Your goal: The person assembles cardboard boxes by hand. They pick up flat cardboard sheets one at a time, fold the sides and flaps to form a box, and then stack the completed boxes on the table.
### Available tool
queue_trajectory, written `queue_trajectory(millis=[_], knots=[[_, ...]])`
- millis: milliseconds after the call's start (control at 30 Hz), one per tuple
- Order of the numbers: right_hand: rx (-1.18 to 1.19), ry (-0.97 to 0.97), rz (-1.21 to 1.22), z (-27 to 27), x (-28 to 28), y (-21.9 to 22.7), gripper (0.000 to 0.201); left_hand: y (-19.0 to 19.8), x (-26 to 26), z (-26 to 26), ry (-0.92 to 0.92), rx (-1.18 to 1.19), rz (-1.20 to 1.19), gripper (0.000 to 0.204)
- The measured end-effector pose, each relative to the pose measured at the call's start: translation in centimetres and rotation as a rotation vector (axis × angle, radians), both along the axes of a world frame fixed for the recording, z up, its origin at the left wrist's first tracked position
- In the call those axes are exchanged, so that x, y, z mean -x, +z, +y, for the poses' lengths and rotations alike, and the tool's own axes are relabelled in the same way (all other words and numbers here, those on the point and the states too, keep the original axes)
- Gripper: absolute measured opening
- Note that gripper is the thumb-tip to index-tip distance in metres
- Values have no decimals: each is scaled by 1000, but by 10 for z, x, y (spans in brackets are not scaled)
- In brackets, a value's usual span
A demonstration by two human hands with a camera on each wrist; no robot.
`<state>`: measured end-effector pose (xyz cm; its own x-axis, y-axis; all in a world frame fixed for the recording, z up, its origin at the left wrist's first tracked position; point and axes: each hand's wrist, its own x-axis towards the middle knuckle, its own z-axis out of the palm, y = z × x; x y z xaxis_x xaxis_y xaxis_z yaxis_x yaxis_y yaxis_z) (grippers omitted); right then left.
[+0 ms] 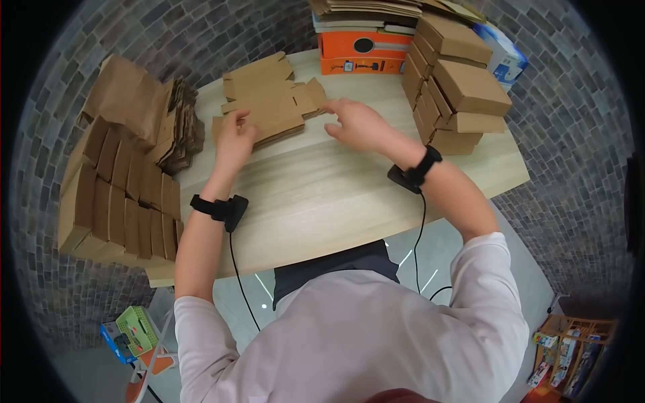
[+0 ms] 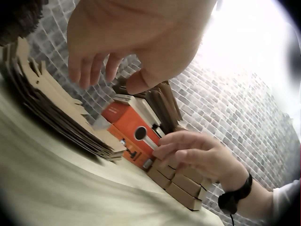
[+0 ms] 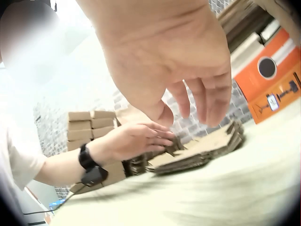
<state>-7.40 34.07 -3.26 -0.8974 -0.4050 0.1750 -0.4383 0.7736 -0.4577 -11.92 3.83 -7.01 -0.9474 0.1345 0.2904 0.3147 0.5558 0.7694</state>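
Holding left hand (image 1: 236, 142) and right hand (image 1: 359, 125) loosely open, gripping nothing, near unfolded cardboard blanks (image 1: 265, 107), eleven o'clock; finding formed boxes (image 1: 115, 215) at nine, formed cartons (image 1: 471, 87) at two.

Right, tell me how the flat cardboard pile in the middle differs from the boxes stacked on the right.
The flat cardboard pile is unfolded, with tabs and a slot showing, while the stacked boxes are folded into shape. The pile lies low; the boxes rise higher. The pile's outline is jagged, the boxes' straight-edged. Both are plain brown cardboard and sit on the same table.
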Motion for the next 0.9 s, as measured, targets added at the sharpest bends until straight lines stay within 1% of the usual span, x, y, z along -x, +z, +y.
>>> queue_trajectory(millis=[33,67,100,133,167,200,233,267,300,367,433,467,500,533,567,667,733,900], knots=[[-3,-73,3,-4,14,-12,44,-2,-2,-9,99,46,15,46],[-4,-145,4,-8,26,-20,48,-4,-2,-16,110,38,15,46],[-9,-132,2,-13,34,-25,48,-8,-3,-22,164,38,23,48],[32,-188,-28,-16,42,-30,48,-11,-3,-29,219,40,29,50],[74,-244,-60,-21,46,-35,48,-18,-1,-34,233,39,24,50],[73,-233,-63,-26,48,-39,48,-24,2,-35,239,53,-36,53],[69,-278,-25,-29,49,-44,49,-29,3,-36,241,67,-97,55],[66,-326,16,-34,48,-42,50,-27,-2,-35,246,68,-98,55],[66,-323,17,-37,47,-41,50,-24,-7,-32,244,71,-97,56],[158,-386,-47,-37,41,-40,52,-19,-14,-29,237,72,-104,58],[157,-400,-79,-35,36,-39,51,-15,-20,-26,229,96,-101,58],[160,-409,-102,-34,35,-38,51,-21,-17,-28,226,95,-101,58],[160,-412,-102,-30,36,-41,51,-30,-12,-31,183,15,-87,58],[155,-349,-73,-27,37,-44,51,-39,-8,-35,140,-64,-72,58],[149,-285,-42,-27,35,-41,50,-39,-8,-36,140,-65,-70,58],[115,-289,-40,-29,24,-31,48,-33,-12,-35,149,-56,-92,57],[80,-293,-42,-32,20,-26,48,-22,-19,-31,217,55,-88,56],[19,-304,-7,-34,15,-32,52,-21,-22,-29,232,63,-52,55]])
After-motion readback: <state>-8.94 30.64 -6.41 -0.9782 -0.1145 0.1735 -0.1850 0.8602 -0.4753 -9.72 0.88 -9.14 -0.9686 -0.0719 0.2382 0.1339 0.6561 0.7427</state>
